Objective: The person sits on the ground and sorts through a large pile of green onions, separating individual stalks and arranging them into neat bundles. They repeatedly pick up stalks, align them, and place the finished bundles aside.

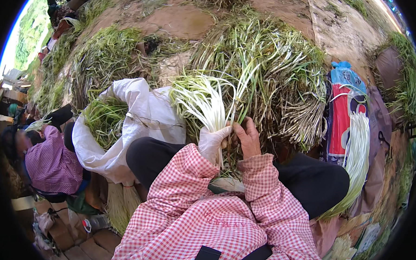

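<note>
My left hand (213, 140), in a thin whitish glove, grips a bunch of white-stemmed leafy shoots (209, 109) whose pale green tips fan up and to the left. Close beside it on the right, my bare right hand (246, 137) has thumb and forefinger together at the base of a few greener shoots (243, 91). Both hands are in front of my lap, between my bent knees. Just beyond them lies a large heap of uncleaned green shoots (260, 55), with brownish roots and stems toward its lower right.
A white woven sack (153, 117) holding green shoots stands at left. On the right, a long bundle of white stems (358, 147) lies over a red and blue printed bag (339, 121). A co-worker in a checked top (55, 161) sits at far left. More green heaps (106, 56) lie beyond.
</note>
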{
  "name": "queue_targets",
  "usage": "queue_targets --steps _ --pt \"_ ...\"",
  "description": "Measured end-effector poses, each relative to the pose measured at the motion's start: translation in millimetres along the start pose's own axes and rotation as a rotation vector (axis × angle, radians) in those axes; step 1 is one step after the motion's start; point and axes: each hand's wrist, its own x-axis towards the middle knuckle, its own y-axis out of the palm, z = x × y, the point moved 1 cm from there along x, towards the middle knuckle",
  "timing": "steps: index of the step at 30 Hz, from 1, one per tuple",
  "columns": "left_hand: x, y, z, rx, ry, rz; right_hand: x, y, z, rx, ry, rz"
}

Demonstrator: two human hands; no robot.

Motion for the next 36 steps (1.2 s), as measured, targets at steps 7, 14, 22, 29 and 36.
queue_targets --steps 7,14,22,29,36 --pt "-4.6 -0.3 -11.1 -0.139 0.049 -0.033 -7.6 -22.1 -43.2 -0.575 -0.067 -0.021" --pt "8.7 -28.0 -30.1 -0.31 0.117 0.045 -38.2 -94.8 -147.9 -1.588 0.735 0.541" --pt "-18.9 -23.1 -15.9 -0.12 0.001 0.093 -17.1 -18.0 33.2 -0.693 -0.148 0.048" --pt "-28.3 -24.9 5.6 -0.19 -0.09 0.091 2.1 -9.7 32.0 -0.272 -0.108 0.03" --pt "-25.1 -27.2 14.6 -0.169 -0.088 0.073 -2.1 -37.0 44.1 -0.208 0.013 -0.22"
